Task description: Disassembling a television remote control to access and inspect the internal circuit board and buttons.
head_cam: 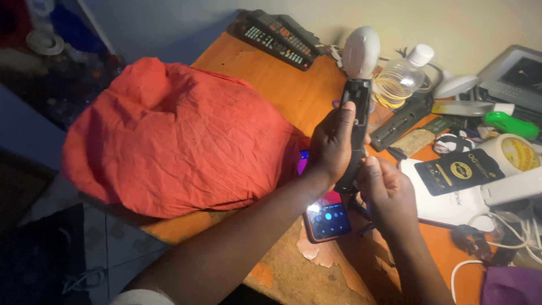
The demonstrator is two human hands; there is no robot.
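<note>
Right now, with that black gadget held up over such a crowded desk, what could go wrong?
The left hand and right hand hold the black device above a lit phone; a slip could drop it on the screen. Its white rounded head sits close to the clear bottle, so a swing might tip that. Loose white cables near the right wrist could snag.

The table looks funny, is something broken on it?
Yes. The orange table is damaged along its front edge: the orange coating has peeled off in flakes, baring rough brown board below the lit phone. Above it, the left hand and right hand hold a black device.
</note>
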